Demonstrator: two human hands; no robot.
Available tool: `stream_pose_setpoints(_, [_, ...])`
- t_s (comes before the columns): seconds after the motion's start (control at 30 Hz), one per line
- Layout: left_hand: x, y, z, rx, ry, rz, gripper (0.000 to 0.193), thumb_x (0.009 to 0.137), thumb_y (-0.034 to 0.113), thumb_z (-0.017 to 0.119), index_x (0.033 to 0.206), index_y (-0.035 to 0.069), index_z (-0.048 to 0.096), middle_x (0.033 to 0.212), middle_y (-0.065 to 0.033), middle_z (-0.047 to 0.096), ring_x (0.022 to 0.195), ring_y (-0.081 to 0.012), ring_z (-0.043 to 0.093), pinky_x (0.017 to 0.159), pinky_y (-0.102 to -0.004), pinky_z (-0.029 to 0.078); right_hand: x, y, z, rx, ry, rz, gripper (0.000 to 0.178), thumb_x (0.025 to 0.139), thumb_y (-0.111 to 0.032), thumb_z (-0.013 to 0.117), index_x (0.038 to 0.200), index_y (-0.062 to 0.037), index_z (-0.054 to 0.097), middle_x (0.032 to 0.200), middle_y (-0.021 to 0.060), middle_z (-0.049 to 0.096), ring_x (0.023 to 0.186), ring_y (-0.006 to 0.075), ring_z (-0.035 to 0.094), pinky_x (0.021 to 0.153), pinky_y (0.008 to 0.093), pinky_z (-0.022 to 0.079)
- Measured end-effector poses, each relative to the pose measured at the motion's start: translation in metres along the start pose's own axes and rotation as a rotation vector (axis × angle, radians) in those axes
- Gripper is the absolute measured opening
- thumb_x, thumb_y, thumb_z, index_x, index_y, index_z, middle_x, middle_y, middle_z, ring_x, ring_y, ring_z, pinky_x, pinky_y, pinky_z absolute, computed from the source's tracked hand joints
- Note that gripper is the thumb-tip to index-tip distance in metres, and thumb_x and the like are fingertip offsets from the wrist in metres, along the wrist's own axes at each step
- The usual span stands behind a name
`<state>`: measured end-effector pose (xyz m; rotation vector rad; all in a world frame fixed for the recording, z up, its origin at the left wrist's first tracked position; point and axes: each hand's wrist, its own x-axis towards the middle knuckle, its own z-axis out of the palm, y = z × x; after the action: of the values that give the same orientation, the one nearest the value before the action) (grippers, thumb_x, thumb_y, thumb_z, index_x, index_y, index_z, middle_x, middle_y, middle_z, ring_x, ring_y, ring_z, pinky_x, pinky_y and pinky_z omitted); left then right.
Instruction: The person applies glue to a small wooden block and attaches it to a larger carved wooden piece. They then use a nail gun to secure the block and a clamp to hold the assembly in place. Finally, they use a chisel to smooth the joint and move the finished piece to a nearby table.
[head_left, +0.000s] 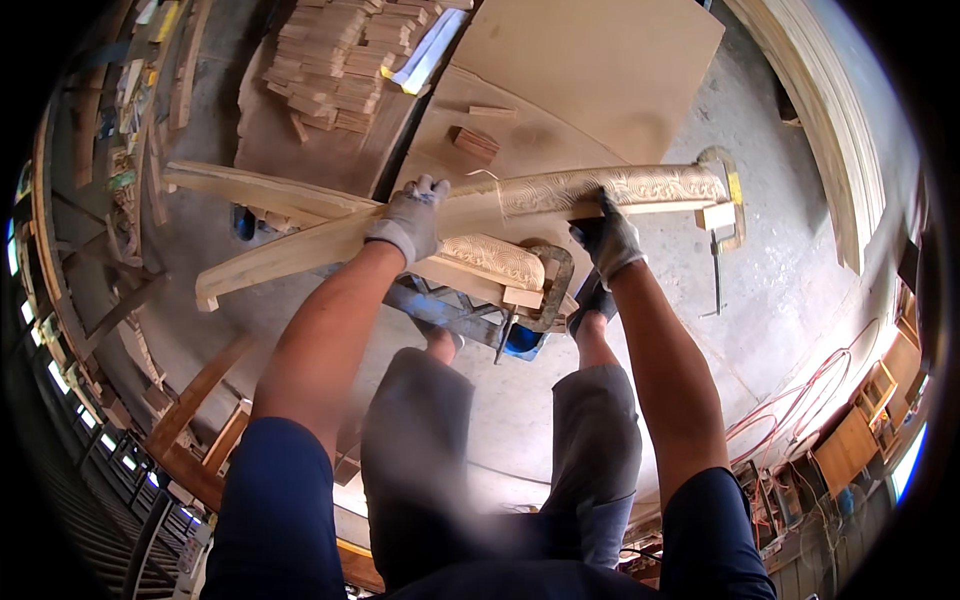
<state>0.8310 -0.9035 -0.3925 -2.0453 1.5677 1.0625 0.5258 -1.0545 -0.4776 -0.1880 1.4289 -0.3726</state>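
A long, curved wooden piece [290, 250] lies slantwise in front of me, its right half cut with a swirling relief. My left hand [408, 217], in a grey work glove, is closed over its plain middle stretch. Near the carved part, my right hand [608, 240], gloved in grey and black, grips the near edge, though its fingers are partly hidden. A C-clamp [738, 200] with a small wood block is fixed at the right end. Below it lies a second carved piece [492, 260], held by another C-clamp [560, 290] over a blue metal stand [440, 305].
Beyond the work, a stack of short wood blocks [340, 65] sits beside large brown sheets [590, 60]. One loose block [475, 143] lies on a sheet. Long boards [830, 130] curve along the right; a red hose [810, 390] lies at lower right.
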Motion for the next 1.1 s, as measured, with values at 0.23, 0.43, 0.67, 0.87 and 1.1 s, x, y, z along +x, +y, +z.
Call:
stream_pose_setpoints(0.23, [0.021, -0.003, 0.028, 0.044, 0.079, -0.029, 0.083, 0.079, 0.022, 0.086, 0.147, 0.008, 0.041, 0.137, -0.0184, 0.051, 0.129, -0.0374, 0.055, 0.107, -0.0461, 0.048, 0.031, -0.003, 0.010, -0.050, -0.018, 0.002, 0.047, 0.096, -0.037, 0.079, 0.122, 0.0008, 0.066, 0.107, 0.0168, 0.072, 0.085, 0.0289, 0.073, 0.058, 0.0381, 0.066])
stream_pose_setpoints(0.43, [0.046, 0.002, 0.040, 0.054, 0.140, 0.007, 0.085, 0.080, 0.020, 0.084, 0.153, 0.007, 0.042, 0.137, -0.0196, 0.051, 0.128, -0.0388, 0.055, 0.107, -0.0472, 0.048, 0.064, -0.006, -0.012, -0.060, -0.051, 0.058, 0.049, 0.099, -0.039, 0.076, 0.121, 0.0027, 0.064, 0.105, 0.0198, 0.072, 0.081, 0.0311, 0.074, 0.057, 0.0373, 0.066])
stream_pose_setpoints(0.67, [0.058, 0.004, 0.047, 0.077, 0.101, -0.005, 0.093, 0.079, 0.024, 0.085, 0.158, 0.007, 0.039, 0.142, -0.0188, 0.048, 0.132, -0.0383, 0.052, 0.110, -0.0474, 0.046, 0.077, 0.003, -0.026, -0.084, -0.065, 0.092, 0.051, 0.100, -0.042, 0.073, 0.125, 0.0016, 0.062, 0.106, 0.0227, 0.073, 0.088, 0.0336, 0.076, 0.059, 0.0373, 0.066])
stream_pose_setpoints(0.87, [0.061, 0.005, 0.045, 0.084, 0.074, -0.030, 0.097, 0.080, 0.026, 0.086, 0.160, 0.007, 0.035, 0.147, -0.0193, 0.045, 0.137, -0.0388, 0.048, 0.114, -0.0470, 0.044, 0.076, -0.003, -0.027, -0.257, -0.051, 0.112, 0.059, 0.098, -0.055, 0.071, 0.127, -0.0038, 0.064, 0.107, 0.0222, 0.075, 0.084, 0.0324, 0.076, 0.064, 0.0381, 0.064])
stream_pose_setpoints(1.1, [0.063, 0.001, 0.052, 0.091, 0.110, -0.011, 0.096, 0.079, 0.026, 0.085, 0.159, 0.007, 0.036, 0.146, -0.0191, 0.047, 0.134, -0.0381, 0.051, 0.111, -0.0501, 0.045, 0.063, -0.010, -0.018, -0.429, 0.030, 0.042, 0.060, 0.095, -0.059, 0.073, 0.125, -0.0074, 0.067, 0.098, 0.0175, 0.076, 0.079, 0.0299, 0.077, 0.063, 0.0383, 0.063])
